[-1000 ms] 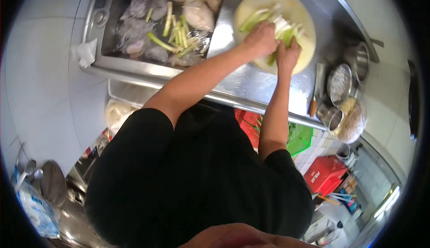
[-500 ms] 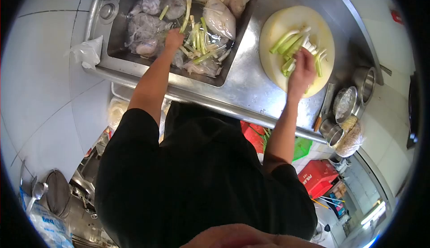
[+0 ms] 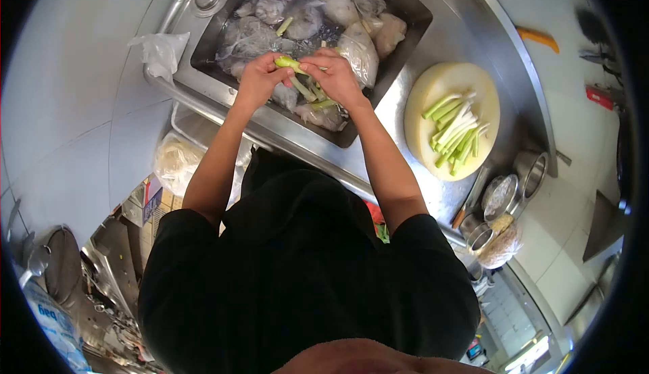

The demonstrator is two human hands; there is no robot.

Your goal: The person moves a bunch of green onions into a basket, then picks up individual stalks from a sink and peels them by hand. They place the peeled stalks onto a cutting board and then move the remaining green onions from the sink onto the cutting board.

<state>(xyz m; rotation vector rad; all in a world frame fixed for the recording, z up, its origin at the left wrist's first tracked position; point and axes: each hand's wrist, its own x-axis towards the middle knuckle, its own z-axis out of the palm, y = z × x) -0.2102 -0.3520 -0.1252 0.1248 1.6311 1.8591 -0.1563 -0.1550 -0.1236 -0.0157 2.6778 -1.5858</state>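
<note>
A single green stalk (image 3: 287, 63) lies across the two hands, above the sink (image 3: 395, 60). The fingers of the left hand (image 3: 260, 80) are closed on its green end; the thumb and fingertips of the right hand (image 3: 334, 77) are pinched together on it just beside them. Directly beneath the fingers lie loose stalks (image 3: 314, 97), among wet plastic-wrapped pieces (image 3: 358, 53) that extend beyond the fingertips. To the right of the fingers, well apart, a round board (image 3: 433, 83) bears a bunch of cut stalks (image 3: 460, 127), with a knife (image 3: 471, 195) and metal containers (image 3: 531, 171) nearer the body. Most recently, the right hand has come from the board to join the left, so that the stalk is now controlled from both sides and the bunch is untouched. In the preceding frame, by contrast, the left hand alone worked in the sink while the right handled the stalks on the board; these now lie more closely gathered, and the whole view has shifted slightly.
</note>
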